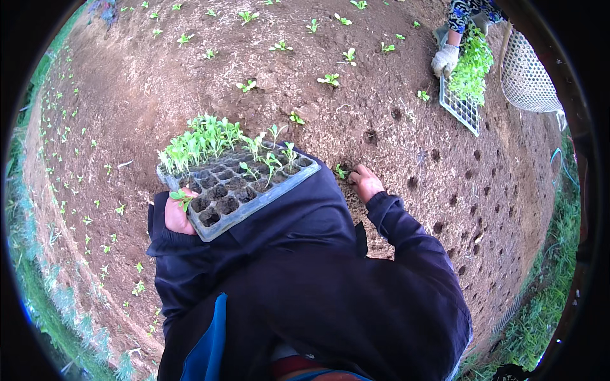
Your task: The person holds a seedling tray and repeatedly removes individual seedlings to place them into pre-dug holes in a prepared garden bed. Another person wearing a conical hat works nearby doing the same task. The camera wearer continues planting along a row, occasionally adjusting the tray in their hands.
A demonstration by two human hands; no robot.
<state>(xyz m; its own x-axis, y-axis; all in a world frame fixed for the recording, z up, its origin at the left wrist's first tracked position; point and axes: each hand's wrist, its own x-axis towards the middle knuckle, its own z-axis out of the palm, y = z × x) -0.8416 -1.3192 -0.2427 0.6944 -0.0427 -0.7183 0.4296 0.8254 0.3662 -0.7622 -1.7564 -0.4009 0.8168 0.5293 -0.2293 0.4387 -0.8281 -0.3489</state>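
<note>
My left hand [178, 214] grips the near left corner of a plastic seedling tray [259, 202], which rests across my lap. A loose seedling [182, 198] shows at that hand's thumb. Leafy seedlings [205, 138] crowd the tray's far left part, a few more stand towards its right, and many near cells show bare dark soil. To the right of my knee, my right hand [366, 183] is down at the soil with its fingertips beside a small seedling [340, 171]. The fingertips are partly hidden, so I cannot tell whether they pinch anything.
At the upper right, a co-worker's gloved hand [445, 60] holds another seedling tray [460, 110] beside a woven basket [529, 71]. Planting holes [412, 183] dot the bed on the right. Planted seedlings [329, 80] stand ahead and left. Grass [533, 314] borders the bed.
</note>
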